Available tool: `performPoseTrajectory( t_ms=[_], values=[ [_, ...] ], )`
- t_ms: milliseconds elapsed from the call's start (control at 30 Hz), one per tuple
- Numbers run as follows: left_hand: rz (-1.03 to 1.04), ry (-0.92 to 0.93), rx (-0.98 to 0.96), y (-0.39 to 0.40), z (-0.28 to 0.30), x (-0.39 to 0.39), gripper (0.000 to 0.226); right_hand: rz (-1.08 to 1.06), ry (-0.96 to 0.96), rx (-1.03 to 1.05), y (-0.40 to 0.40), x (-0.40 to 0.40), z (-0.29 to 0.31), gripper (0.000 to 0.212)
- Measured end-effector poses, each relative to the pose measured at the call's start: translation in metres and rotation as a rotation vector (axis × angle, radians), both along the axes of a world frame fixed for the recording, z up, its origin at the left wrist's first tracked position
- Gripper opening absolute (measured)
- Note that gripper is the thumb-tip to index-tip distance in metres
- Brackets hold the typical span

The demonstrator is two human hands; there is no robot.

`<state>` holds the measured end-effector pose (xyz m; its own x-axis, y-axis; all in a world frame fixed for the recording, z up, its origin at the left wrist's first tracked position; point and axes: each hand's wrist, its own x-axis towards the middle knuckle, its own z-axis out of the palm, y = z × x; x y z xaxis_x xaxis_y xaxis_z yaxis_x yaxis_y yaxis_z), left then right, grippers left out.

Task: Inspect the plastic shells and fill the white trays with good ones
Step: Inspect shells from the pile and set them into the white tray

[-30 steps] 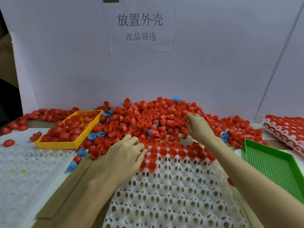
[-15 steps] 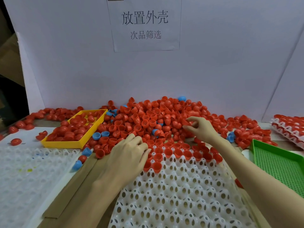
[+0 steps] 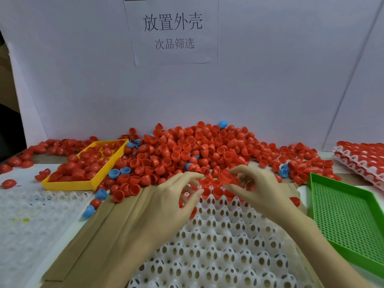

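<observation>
Where the frame bottoms out at centre, a white tray (image 3: 218, 252) of holed cups spreads toward the viewer, nearly all its cups bare; only its far rows hold red shells (image 3: 217, 192) set open side up. Both forearms reach over it from the lower edge. The left hand (image 3: 176, 196) hovers at the tray's far left part with fingers curled loosely downward, and what it holds, if anything, I cannot tell. The right hand (image 3: 255, 188) pinches a red shell (image 3: 227, 176) between thumb and fingertips, just above the filled rows. Brown cardboard strips (image 3: 93, 235) lie left of the tray, and beyond them at lower left sits another white tray (image 3: 31, 225), translucent, with yellow specks. At right a green perforated tray (image 3: 349, 215) stands on the table (image 3: 12, 175). Farther back, a big heap of red shells (image 3: 197, 150), with a few blue shells (image 3: 222, 124) mixed in, stretches across the middle of the frame. A yellow tray (image 3: 70, 185) at centre left holds more red shells. At far right, stacked white trays (image 3: 361, 161) are full of red ones. Behind everything stands a white board with a paper sign (image 3: 172, 32) in Chinese characters at top centre.
</observation>
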<state>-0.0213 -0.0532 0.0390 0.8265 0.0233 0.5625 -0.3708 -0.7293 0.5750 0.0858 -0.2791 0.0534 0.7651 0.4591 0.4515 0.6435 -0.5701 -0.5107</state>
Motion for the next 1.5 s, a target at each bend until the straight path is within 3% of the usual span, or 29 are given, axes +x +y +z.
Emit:
performPoseTrajectory(
  t_ms=[167,267,400,533,767,900,1000,1067,1133,1267,1400,1500],
  values=[
    [-0.183,0.218,-0.393,-0.020,-0.005,-0.001,0.045,0.145,-0.133,-0.073,0.008,-0.029,0.002,0.030],
    [-0.158,0.204,-0.504,-0.024,-0.007,0.001,0.027,0.208,-0.094,-0.065,0.012,-0.037,0.003,0.039],
    [-0.161,0.173,-0.561,-0.016,-0.003,0.004,0.023,0.249,0.014,0.042,0.006,-0.035,0.006,0.039],
    [-0.239,0.214,-0.607,-0.019,0.002,0.000,0.041,0.274,0.111,0.160,0.004,-0.034,0.005,0.039],
    [-0.323,0.210,-0.658,-0.013,0.011,-0.002,0.028,0.460,0.376,0.363,0.003,-0.036,0.015,0.029],
    [-0.219,0.184,-0.624,-0.005,0.015,-0.002,0.027,0.299,0.348,0.474,-0.006,-0.024,0.016,0.035],
    [-0.159,0.216,-0.569,0.005,0.015,-0.001,0.026,0.050,0.240,0.482,-0.018,0.005,0.010,0.074],
    [-0.138,0.220,-0.564,0.009,0.013,0.000,0.026,-0.105,0.175,0.365,-0.024,0.017,0.003,0.092],
    [-0.125,0.232,-0.569,0.010,0.012,0.000,0.027,-0.140,0.171,0.332,-0.030,0.019,-0.007,0.081],
    [-0.114,0.256,-0.543,0.008,0.011,0.002,0.030,0.031,0.195,0.375,-0.025,0.004,-0.003,0.027],
    [-0.211,0.257,-0.520,0.004,0.010,0.001,0.032,0.264,0.183,0.294,0.006,-0.027,0.007,0.021],
    [-0.282,0.260,-0.444,0.001,0.009,0.000,0.037,0.249,0.108,0.152,0.018,-0.037,0.001,0.021]
  ],
)
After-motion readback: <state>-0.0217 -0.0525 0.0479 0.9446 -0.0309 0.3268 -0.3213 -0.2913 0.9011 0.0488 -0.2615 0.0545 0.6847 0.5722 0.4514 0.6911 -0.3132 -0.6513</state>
